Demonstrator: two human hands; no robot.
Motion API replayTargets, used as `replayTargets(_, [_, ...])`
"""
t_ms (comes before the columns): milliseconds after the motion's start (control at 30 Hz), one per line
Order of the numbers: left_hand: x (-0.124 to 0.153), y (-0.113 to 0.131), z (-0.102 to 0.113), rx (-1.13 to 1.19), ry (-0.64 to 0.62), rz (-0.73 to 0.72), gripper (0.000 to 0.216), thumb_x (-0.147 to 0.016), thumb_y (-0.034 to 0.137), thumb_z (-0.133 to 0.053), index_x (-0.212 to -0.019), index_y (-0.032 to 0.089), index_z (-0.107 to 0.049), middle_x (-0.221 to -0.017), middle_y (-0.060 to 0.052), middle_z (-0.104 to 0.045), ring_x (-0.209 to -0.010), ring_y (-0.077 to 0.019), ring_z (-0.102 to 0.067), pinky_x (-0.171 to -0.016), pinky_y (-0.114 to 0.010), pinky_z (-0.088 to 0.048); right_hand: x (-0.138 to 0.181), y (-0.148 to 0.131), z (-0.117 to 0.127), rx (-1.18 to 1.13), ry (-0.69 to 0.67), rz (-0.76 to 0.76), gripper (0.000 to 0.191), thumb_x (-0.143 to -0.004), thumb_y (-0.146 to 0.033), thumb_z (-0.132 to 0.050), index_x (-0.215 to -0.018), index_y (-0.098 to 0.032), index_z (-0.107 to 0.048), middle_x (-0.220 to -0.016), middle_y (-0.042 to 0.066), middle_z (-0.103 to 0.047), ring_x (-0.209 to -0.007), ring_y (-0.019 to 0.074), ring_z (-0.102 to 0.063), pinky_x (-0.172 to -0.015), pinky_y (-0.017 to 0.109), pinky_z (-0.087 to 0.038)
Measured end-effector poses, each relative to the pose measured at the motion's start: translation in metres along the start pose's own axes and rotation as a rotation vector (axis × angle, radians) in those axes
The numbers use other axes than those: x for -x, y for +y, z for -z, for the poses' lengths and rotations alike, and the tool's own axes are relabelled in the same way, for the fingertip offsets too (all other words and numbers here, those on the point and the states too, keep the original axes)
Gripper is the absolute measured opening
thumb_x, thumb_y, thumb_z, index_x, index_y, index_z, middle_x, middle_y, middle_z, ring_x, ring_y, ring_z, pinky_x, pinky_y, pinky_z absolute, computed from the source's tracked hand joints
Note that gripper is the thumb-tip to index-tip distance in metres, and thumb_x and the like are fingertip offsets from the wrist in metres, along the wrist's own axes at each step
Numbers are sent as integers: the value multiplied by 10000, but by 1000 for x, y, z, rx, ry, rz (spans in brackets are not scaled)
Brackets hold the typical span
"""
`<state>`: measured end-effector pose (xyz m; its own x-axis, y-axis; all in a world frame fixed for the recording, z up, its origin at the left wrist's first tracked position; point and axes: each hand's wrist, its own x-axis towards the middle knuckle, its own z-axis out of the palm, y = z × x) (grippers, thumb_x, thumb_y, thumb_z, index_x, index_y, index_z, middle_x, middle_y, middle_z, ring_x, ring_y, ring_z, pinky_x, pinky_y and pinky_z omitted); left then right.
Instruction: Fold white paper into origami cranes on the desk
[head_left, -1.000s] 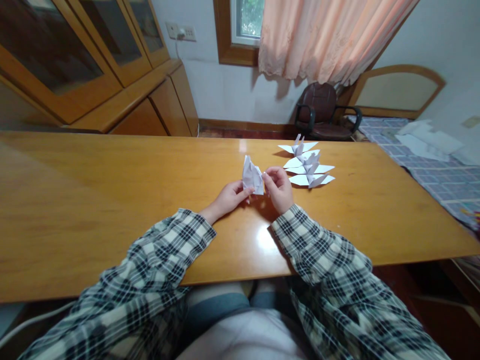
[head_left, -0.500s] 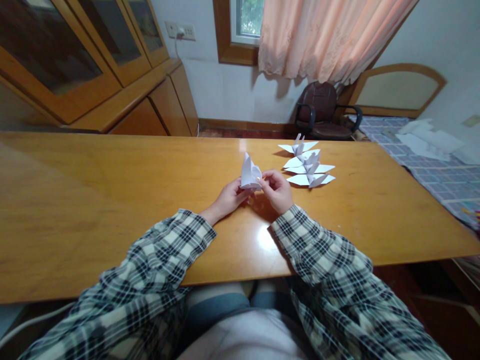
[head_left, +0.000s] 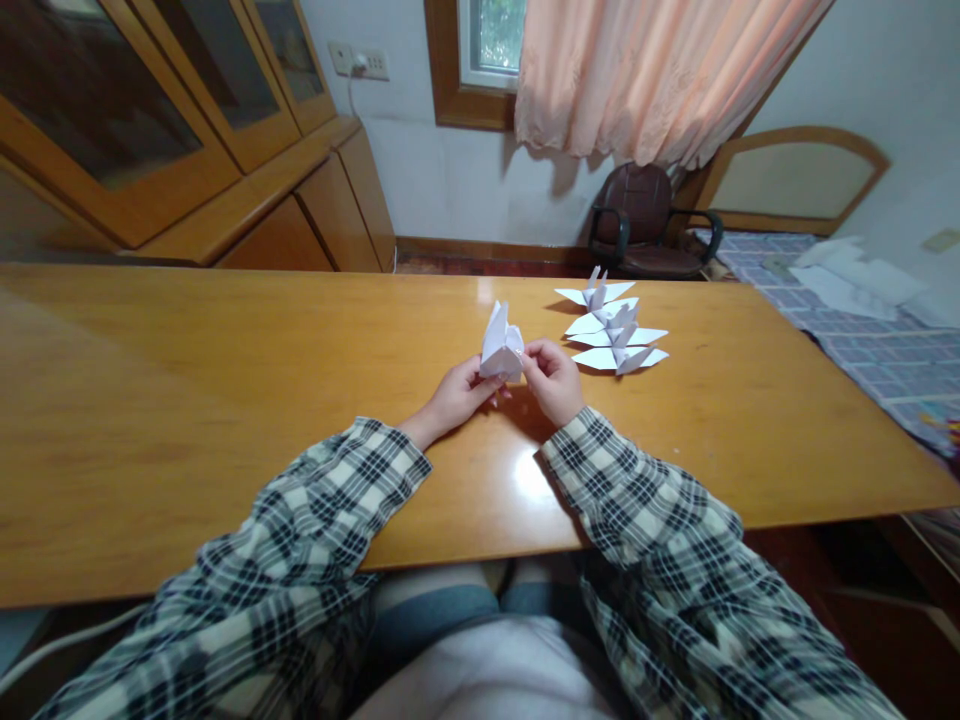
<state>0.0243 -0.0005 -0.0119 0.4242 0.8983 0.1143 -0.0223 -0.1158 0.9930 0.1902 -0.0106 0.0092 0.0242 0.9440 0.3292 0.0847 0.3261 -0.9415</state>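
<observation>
A partly folded piece of white paper (head_left: 500, 345) stands just above the wooden table (head_left: 225, 400), pinched between both hands. My left hand (head_left: 455, 397) grips its lower left side with closed fingers. My right hand (head_left: 553, 378) pinches its lower right edge. Just right of my right hand lie three finished white paper cranes (head_left: 611, 330) in a row on the table, wings spread.
A brown office chair (head_left: 645, 225) stands beyond the table's far edge under a peach curtain (head_left: 652, 75). Wooden cabinets (head_left: 187, 130) fill the left wall. A bed (head_left: 877, 340) with a checked cover and loose white paper sheets (head_left: 855, 275) lies to the right.
The paper piece has been turned and folded tighter between my fingers, its tip now pointing up and slightly left. Both hands stayed in nearly the same place.
</observation>
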Motion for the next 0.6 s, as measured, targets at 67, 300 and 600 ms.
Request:
replayTargets(67, [0, 0, 0, -1, -9, -11, 529, -803, 639, -642, -943, 135, -562, -704, -22, -655, -546, -102, -571, -497, -208, -455, 0, 0, 0, -10, -3, -19, 440, -789, -644, -643, -784, -210, -571, -548, -75, -414, -496, 91, -347, -487, 250, -279])
replayTargets(300, [-4, 1, -2, -28, 42, -142, 478, -739, 472, -768, -1042, 157, -576, -923, -66, -694, -790, -174, -656, -708, -283, -534, -2, -2, 0, -58, 26, -22, 440, -773, -649, -661, -802, -225, -549, -563, -69, -436, -487, 95, -363, -473, 251, -290])
replayTargets(600, [-4, -1, -1, 14, 46, -122, 577, -724, 533, -769, -1099, 154, -547, -945, -61, -687, -778, -152, -647, -691, -253, -527, 0, -2, 0, 37, 10, 21, 410, -800, -620, -644, -779, -216, -572, -573, -62, -421, -514, 100, -361, -494, 257, -284])
